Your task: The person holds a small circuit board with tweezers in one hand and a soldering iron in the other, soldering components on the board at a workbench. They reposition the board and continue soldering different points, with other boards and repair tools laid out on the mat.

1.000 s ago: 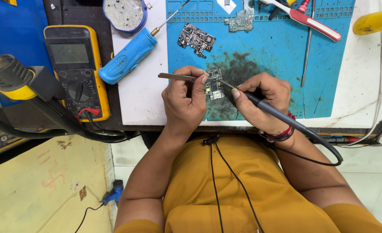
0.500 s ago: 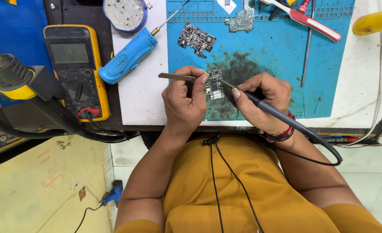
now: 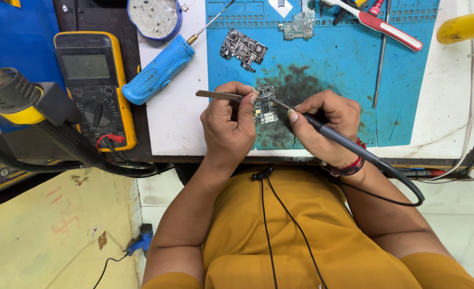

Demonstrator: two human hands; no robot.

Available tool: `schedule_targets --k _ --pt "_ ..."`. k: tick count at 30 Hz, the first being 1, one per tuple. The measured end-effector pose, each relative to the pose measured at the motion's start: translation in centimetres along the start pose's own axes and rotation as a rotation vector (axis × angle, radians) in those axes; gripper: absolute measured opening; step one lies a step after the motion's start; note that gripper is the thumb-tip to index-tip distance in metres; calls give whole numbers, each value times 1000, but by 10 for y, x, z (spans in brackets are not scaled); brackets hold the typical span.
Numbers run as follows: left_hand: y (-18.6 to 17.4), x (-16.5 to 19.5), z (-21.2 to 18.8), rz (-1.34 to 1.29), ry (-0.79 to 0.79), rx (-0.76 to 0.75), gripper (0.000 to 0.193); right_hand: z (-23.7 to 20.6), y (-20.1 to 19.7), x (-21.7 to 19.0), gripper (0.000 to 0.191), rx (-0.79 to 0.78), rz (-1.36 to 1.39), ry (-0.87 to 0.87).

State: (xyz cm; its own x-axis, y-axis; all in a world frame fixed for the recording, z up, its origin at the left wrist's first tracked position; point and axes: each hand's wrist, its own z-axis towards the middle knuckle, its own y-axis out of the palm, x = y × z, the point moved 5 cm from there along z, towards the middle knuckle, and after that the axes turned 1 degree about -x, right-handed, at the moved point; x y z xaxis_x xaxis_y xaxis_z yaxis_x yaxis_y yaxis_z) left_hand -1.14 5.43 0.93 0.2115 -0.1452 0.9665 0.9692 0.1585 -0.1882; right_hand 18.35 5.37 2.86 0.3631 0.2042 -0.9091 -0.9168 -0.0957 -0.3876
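Observation:
My left hand (image 3: 229, 124) pinches metal tweezers (image 3: 215, 95) whose tips rest on a small circuit board (image 3: 266, 107) lying on the blue work mat (image 3: 344, 64). My right hand (image 3: 322, 126) grips a dark soldering iron (image 3: 333, 135) like a pen, its thin tip touching the top of the same board. The iron's black cable loops off behind my right wrist, which wears red and black bands. A dark burnt stain surrounds the board.
Two more circuit boards (image 3: 243, 49) (image 3: 299, 24) lie farther up the mat. A blue electric screwdriver (image 3: 159, 69), a yellow multimeter (image 3: 95, 88), a round tin (image 3: 155, 17), a red-handled tool (image 3: 389, 29) and a hot-air nozzle (image 3: 12, 96) sit around.

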Motion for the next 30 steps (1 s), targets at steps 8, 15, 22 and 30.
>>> schedule_targets --k 8,15,22,30 --pt "0 -1 1 1 -5 -7 12 0 0 0 13 0 14 -9" --pt "0 0 0 2 -5 -3 12 -1 0 0 13 0 8 -6" --pt "0 0 1 -13 -9 -10 12 -1 -1 2 13 13 16 -3" --pt "0 -1 1 1 -11 -5 12 -1 -1 3 13 9 5 -1"
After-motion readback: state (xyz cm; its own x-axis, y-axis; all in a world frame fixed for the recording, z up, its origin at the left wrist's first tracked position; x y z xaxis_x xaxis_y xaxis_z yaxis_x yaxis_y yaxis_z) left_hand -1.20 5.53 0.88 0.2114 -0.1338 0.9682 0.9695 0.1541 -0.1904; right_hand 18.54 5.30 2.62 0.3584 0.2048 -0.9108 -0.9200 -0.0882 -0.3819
